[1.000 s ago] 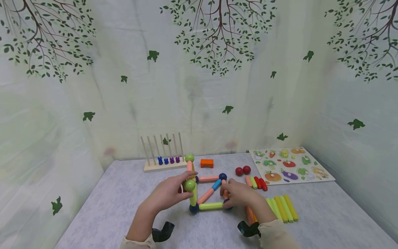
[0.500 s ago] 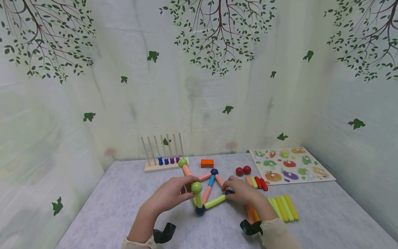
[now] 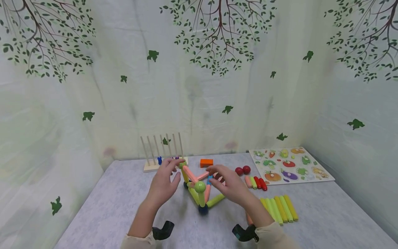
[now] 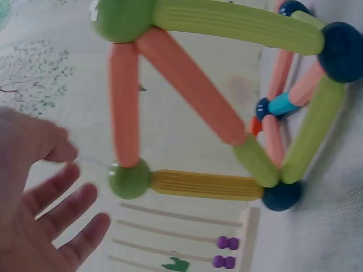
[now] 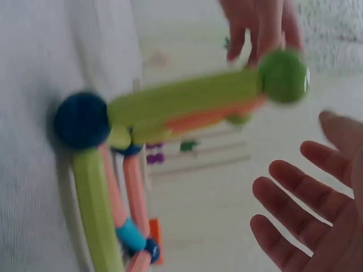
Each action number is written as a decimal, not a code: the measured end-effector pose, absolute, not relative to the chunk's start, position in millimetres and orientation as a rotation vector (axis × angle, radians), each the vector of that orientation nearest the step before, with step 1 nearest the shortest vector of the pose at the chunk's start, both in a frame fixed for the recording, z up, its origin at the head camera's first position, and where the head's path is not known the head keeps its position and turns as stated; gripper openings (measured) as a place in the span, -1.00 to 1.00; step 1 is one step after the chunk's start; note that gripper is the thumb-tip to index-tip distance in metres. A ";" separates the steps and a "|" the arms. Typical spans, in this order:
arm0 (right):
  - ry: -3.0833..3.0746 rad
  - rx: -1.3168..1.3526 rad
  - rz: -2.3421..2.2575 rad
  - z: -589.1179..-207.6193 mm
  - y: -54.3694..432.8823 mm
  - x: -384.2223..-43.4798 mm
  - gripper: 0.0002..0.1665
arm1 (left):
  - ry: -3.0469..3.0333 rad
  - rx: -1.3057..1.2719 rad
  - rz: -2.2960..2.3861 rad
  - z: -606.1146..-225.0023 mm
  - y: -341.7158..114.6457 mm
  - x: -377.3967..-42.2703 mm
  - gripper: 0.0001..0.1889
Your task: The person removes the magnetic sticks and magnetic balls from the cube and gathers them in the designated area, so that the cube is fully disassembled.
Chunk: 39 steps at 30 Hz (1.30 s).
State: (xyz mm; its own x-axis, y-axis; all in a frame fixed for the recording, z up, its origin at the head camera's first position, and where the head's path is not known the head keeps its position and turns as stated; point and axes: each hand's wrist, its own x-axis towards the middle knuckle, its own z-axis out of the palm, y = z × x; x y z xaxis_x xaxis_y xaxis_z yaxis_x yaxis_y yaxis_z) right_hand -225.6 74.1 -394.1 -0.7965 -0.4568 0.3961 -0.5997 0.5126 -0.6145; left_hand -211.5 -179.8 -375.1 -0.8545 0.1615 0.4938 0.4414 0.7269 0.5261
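Observation:
A frame of magnetic building sticks and balls stands on the table. Its near green ball (image 3: pixel 200 187) tops an upright green stick (image 4: pixel 238 25) that rises from a dark blue ball (image 3: pixel 203 209). A pink stick (image 4: pixel 124 105) joins that green ball to a farther green ball (image 4: pixel 129 179). To the left, my left hand (image 3: pixel 163 181) hovers beside the farther ball with its fingers spread; the left wrist view shows a gap between them. My right hand (image 3: pixel 231 185), fingers loosely bent, hangs above the frame's right side and hides part of it. It holds nothing.
Behind the frame stand a wooden peg rack (image 3: pixel 150 167) with small beads and an orange block (image 3: pixel 206 163). To the right lie two red balls (image 3: pixel 243 170), short sticks (image 3: pixel 256 183), long yellow and green sticks (image 3: pixel 281 209), and a vegetable puzzle board (image 3: pixel 293 164).
The frame has turned on the table, and its near ball has shifted right. Both hands have come off it; the left has moved up and away, the right up and back.

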 end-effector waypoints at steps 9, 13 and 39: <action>-2.638 1.031 1.029 -383.6 50.2 -201.7 -0.53 | -2.552 -0.378 -1.712 -403.7 -188.8 -234.7 -0.37; -2.607 1.037 1.024 -384.3 48.8 -200.6 -0.63 | -2.496 -0.333 -1.928 -414.8 -187.8 -242.0 -0.33; -2.556 1.133 1.033 -374.2 88.3 -218.4 -0.71 | -2.759 -0.396 -1.306 -400.5 -195.5 -228.4 -0.47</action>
